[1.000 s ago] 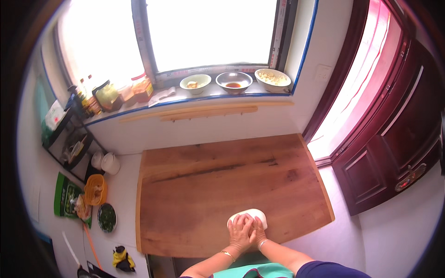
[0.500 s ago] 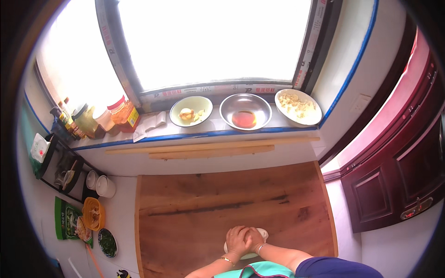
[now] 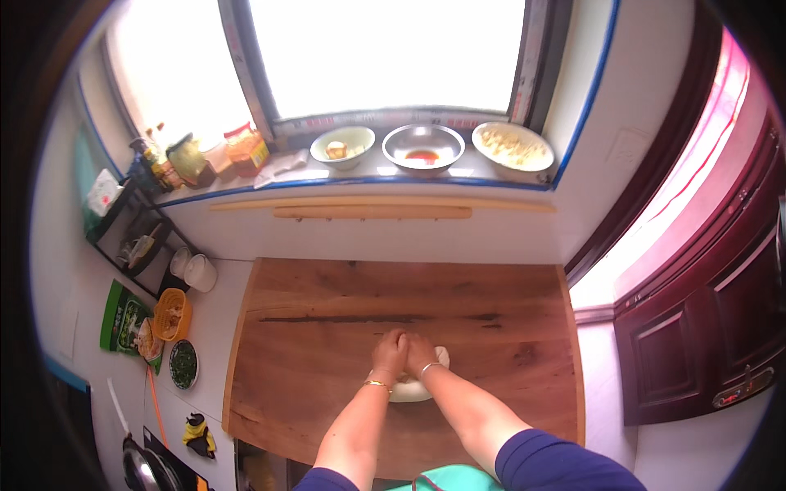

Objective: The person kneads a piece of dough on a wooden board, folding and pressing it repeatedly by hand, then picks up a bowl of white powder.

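Board [image 3: 327, 368] in ctr; dough [image 3: 411, 393] on it approx mid, left hand [image 3: 390, 352] & right hand [image 3: 420, 353] side by side on dough. Far: sill [image 3: 454, 173] w/ jars [image 3: 190, 161] left, 3 bowls [image 3: 409, 146] right; rods [image 3: 372, 212] on wall [image 3: 385, 241] btwn sill & board. Left of board, far to near: basket [image 3: 187, 311], dish [image 3: 196, 367], pan [image 3: 147, 470]. Door [image 3: 700, 335] right, apart from board.

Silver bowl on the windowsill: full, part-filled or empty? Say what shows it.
Part-filled: reddish-brown liquid pools at the bottom of the silver bowl, and bare metal shows around it.
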